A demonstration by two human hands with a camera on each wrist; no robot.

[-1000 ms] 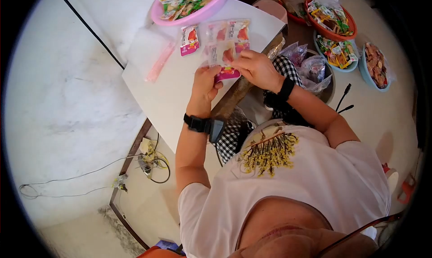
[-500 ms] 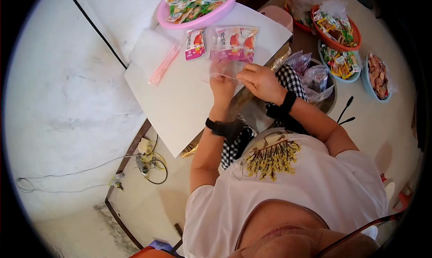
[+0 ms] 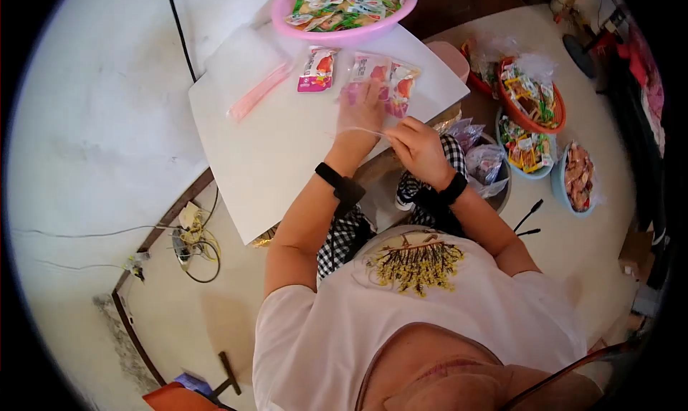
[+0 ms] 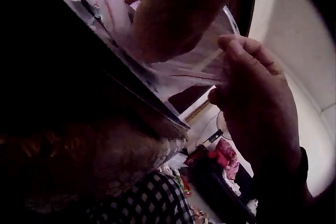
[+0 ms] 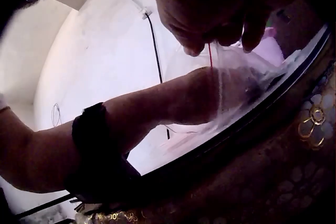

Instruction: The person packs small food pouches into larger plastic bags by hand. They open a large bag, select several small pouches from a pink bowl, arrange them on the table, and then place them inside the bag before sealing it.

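Now the right grip (image 3: pixel 419 147) pinches the mouth of the clear bag (image 3: pixel 376 124) by the table's (image 3: pixel 272 146) near edge, the left grip (image 3: pixel 360 108) — seemingly flat-fingered — inside against the packets (image 3: pixel 400 88); a hard shove could split it.

One view from above, two from close below.
From the head we look steeply down on the white table (image 3: pixel 272 146), upper middle of the frame. Our wrist cameras sit very near, low at the table's edge, facing upward and toward each other. All three share the clear bag (image 3: pixel 365 131), left hand (image 3: pixel 360 110) and right hand (image 3: pixel 418 147).
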